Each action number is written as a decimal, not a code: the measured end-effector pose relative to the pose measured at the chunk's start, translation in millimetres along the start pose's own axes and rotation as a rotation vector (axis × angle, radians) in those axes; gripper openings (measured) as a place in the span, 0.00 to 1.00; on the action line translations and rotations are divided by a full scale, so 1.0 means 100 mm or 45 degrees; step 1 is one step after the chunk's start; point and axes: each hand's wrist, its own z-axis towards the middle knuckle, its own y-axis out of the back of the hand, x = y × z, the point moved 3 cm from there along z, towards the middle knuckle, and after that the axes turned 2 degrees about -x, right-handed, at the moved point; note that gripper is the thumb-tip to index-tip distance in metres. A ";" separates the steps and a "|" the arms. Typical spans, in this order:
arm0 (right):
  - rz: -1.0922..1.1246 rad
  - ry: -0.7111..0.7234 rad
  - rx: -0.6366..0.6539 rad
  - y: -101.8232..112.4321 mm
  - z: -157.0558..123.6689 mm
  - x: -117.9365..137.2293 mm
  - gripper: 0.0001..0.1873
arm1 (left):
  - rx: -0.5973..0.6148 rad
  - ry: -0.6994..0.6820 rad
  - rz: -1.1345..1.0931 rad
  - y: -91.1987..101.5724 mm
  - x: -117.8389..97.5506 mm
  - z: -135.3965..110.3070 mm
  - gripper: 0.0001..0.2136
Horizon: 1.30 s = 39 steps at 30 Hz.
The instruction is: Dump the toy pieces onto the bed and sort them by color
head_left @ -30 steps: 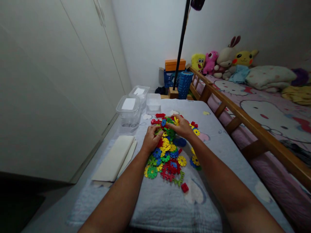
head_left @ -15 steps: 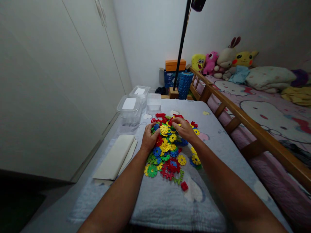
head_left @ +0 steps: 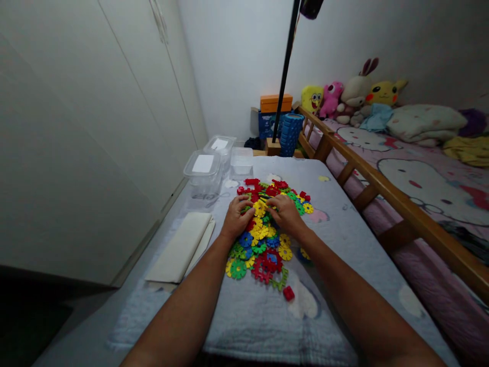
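A pile of plastic interlocking discs in red, yellow, green and blue lies on a pale quilted mat. Both hands rest on the far half of the pile, fingertips close together. My left hand curls its fingers on the yellow discs at the pile's top. My right hand pinches the same small cluster from the other side. A single red piece lies apart at the near edge.
Clear plastic lidded boxes stand at the mat's far left. A folded white sheet lies left of the pile. A wooden bed rail runs along the right, with plush toys behind. A black pole stands at the back.
Both hands have drawn slightly nearer and closer together over the pile. The right hand slid left, uncovering red and green discs at the far right of the pile.
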 end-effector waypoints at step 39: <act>0.069 -0.121 0.075 -0.06 0.17 -0.36 0.12 | 0.116 0.215 0.200 0.00 0.05 0.02 0.18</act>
